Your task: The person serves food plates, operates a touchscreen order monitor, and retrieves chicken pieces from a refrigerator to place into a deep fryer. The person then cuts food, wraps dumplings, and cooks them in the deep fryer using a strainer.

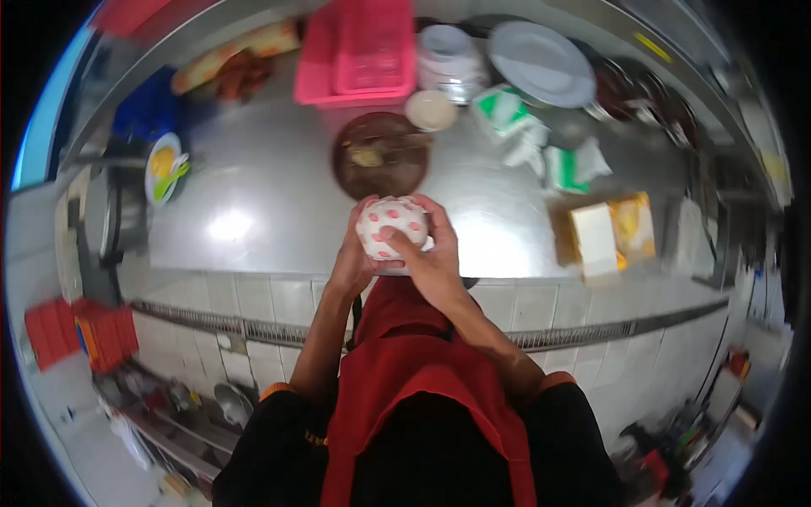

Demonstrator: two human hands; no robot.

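Observation:
A round white thing with pink-red spots (394,230) is between my two hands, just above the front edge of the steel counter; whether it is a bowl or a wrapped bundle I cannot tell. My left hand (348,258) curls around its left side. On the right, my right hand (432,264) grips it, with the thumb lying across the spotted surface. Right behind it on the counter stands a dark brown round mortar dish (351,173) with some yellowish bits inside.
Pink plastic baskets (314,72), stacked white bowls (445,42) and a large white plate (541,63) line the back. Green-and-white packets (568,167) and a yellow box (635,226) lie at right. An oval dish (154,182) with a green spoon (171,178) sits at left.

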